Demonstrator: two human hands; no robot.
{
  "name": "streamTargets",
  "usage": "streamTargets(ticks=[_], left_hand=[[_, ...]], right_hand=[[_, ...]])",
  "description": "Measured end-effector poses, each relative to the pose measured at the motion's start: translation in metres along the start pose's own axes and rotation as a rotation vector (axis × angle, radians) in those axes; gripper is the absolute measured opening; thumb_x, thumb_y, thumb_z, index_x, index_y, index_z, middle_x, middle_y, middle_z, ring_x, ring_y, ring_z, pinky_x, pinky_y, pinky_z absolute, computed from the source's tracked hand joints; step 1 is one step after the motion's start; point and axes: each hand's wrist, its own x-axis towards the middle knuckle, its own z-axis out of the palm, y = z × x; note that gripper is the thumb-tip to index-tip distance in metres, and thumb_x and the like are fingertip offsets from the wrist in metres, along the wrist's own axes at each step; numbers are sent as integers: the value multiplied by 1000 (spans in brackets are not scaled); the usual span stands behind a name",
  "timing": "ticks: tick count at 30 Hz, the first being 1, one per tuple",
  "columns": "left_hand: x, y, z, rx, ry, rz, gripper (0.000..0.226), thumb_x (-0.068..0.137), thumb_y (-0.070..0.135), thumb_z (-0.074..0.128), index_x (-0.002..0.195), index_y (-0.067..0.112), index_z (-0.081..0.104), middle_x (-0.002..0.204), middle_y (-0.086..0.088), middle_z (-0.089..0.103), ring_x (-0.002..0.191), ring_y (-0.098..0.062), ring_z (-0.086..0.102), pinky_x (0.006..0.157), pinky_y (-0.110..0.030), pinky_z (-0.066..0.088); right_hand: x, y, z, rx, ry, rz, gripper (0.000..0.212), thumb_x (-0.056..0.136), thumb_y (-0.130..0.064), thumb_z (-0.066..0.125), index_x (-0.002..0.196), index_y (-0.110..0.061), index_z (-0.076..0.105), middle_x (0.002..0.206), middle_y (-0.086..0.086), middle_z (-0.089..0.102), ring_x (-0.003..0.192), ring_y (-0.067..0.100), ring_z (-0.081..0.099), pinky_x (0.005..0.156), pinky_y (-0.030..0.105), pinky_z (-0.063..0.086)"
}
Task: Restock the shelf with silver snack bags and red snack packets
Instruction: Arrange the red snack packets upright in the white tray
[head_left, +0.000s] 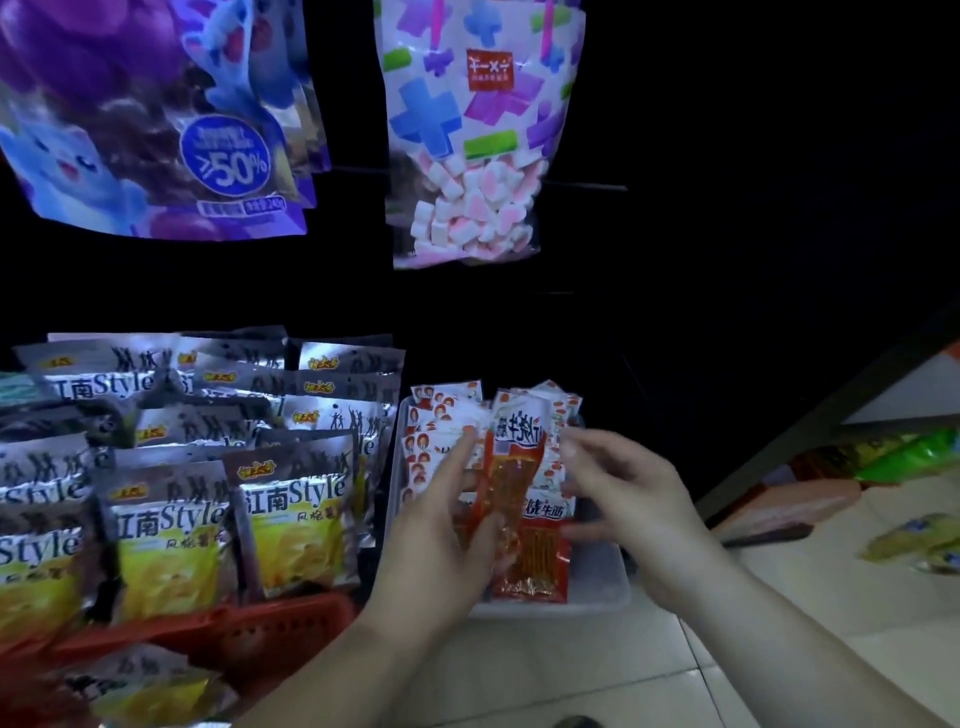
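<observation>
Dim shelf; silver snack bags (291, 509) stand in a red basket (291, 618). Left hand (441, 525) pinches one red snack packet (514, 488) upright over the white tray (597, 592). Right hand (623, 499) hovers loosely open beside it. Packet likely light, limp, slick film; best held by its sealed edges.

**Silver, Red and Purple**

The silver snack bags (291, 514) showed yellow panels and dark dancer silhouettes. The red snack packets (519, 478) had white tops. The basket (291, 618) was red. The purple bag (156, 119) carried a blue badge; the white bag (478, 119) bore blue, purple and green crosses.
</observation>
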Motion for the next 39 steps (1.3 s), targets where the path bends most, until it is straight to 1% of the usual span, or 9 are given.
streamTargets(ticks=[5,10,13,16,19,26,32,35,39], left_hand=[[0,-11,24,349,-31,348,51,89,4,68,133,29,63,129,20,60,119,-4,60,98,-26,50],[1,-24,24,223,-21,119,57,87,42,77,141,36,57,147,24,40,135,11,39,107,-12,35],[7,-29,18,177,-84,-43,63,85,17,80,134,45,53,139,26,47,117,19,49,100,-12,43],[9,-36,20,9,-176,-156,61,80,-5,78,115,40,55,104,23,67,93,-4,70,80,-31,61],[11,-44,20,102,-188,-130,45,79,-10,74,95,29,59,83,25,64,74,2,62,66,-17,51],[41,-83,9,355,-227,-124,46,76,-15,55,62,29,60,72,6,67,74,-15,64,65,-27,54],[53,-105,16,312,-273,-313,26,92,-6,55,95,18,65,83,3,67,65,-8,63,52,-12,48],[47,-118,26,156,-373,-325,34,96,-8,55,94,22,70,93,6,70,86,-12,67,74,-9,50],[39,-123,32,174,-490,-311,17,101,25,61,94,27,76,90,10,75,86,0,66,83,-22,50]], right_hand=[[1,-9,7,133,-90,149,17,94,-27,73,110,-20,74,105,12,77,91,26,74,68,46,62],[4,-3,-11,13,39,142,18,100,-6,62,112,-18,69,95,11,78,76,22,71,67,44,62],[2,-2,-14,30,-12,129,29,100,0,60,116,-23,66,101,11,77,75,21,74,56,34,59],[0,-2,-16,57,-31,113,33,99,3,60,118,-23,67,103,13,76,75,24,75,55,34,58],[6,-1,-18,-9,39,97,28,97,5,61,109,-19,69,95,13,77,70,21,75,51,29,55],[57,35,-24,-416,-118,-49,19,93,3,65,85,-14,62,71,4,66,65,12,56,60,22,44],[68,102,-23,-681,-420,60,28,95,1,57,82,-24,57,61,-10,54,57,7,44,56,24,36],[63,115,-22,-773,-578,185,22,92,-9,63,82,-28,64,68,-15,61,66,6,53,63,26,42],[60,97,-27,-643,-625,359,27,70,-25,67,93,-29,79,93,-7,75,87,9,67,76,26,51]])
